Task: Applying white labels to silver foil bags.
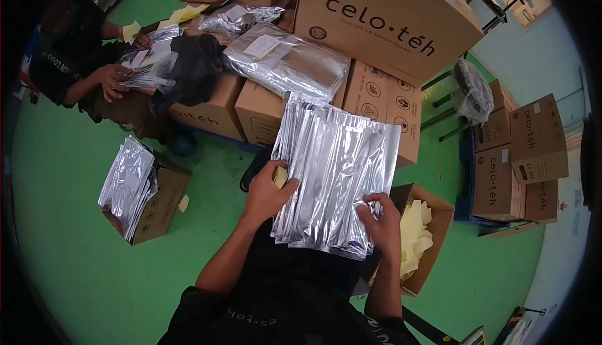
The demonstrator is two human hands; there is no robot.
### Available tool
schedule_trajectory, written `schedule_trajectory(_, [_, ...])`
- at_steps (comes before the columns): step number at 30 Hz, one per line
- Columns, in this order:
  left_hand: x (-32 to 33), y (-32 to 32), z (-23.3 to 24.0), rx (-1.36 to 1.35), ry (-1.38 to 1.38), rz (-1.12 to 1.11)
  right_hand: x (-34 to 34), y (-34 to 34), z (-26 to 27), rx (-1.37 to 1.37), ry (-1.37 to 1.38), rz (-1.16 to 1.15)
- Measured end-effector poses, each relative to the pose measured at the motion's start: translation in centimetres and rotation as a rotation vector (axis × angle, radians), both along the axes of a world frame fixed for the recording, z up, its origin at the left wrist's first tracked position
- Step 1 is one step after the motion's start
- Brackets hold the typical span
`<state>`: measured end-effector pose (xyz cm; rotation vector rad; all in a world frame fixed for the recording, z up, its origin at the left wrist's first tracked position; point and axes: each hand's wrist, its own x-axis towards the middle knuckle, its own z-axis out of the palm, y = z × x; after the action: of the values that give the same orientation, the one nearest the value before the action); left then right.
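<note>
A fanned stack of silver foil pouches (pixel 329 180) lies across my lap, its upper end near the cardboard boxes. At the stack's left edge, my left hand (pixel 268 194) holds a small yellow piece (pixel 280 177), apparently folded paper, with the thumb resting against the pouches. My right hand (pixel 383 225) grips the lower right side of the stack, its thumb and fingers pinching the foil near the edge. The undersides of the pouches are hidden.
An open carton (pixel 435 255) of yellow paper pieces (pixel 414 241) stands at my right. Left on the green floor is a box (pixel 162 204) of foil pouches (pixel 129 176). A wrapped foil bundle (pixel 291 60) lies on cartons ahead. Another person's hands (pixel 113 79) handle foil pouches.
</note>
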<state>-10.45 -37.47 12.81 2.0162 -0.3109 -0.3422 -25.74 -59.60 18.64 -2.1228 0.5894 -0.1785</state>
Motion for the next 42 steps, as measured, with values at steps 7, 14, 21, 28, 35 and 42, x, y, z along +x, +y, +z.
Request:
schedule_trajectory(7, [0.4, -0.3, 0.3, 0.057, 0.02, 0.001, 1.4, 2.9, -1.2, -0.697, 0.105, 0.04])
schedule_trajectory(14, [0.1, -0.4, 0.2, 0.014, 0.014, 0.068, 1.9, 5.8, 2.1, -0.782, 0.028, 0.03])
schedule_trajectory(21, [-0.3, 0.1, -0.3, -0.021, -0.02, 0.051, 1.5, 6.0, -2.7, -0.843, 0.142, 0.24])
schedule_trajectory(28, [-0.1, -0.2, 0.9, -0.037, -0.024, 0.045, 1.5, 3.1, -2.5, -0.884, 0.15, 0.089])
schedule_trajectory(35, [-0.7, -1.7, 2.0, 0.137, -0.278, -0.044, 0.7, 0.2, -4.9, -0.378, -0.037, -0.082])
schedule_trajectory(42, [0.9, -3.7, 1.6, 0.369, -0.617, -0.066, 0.4, -0.4, -5.4, -0.133, -0.175, -0.081])
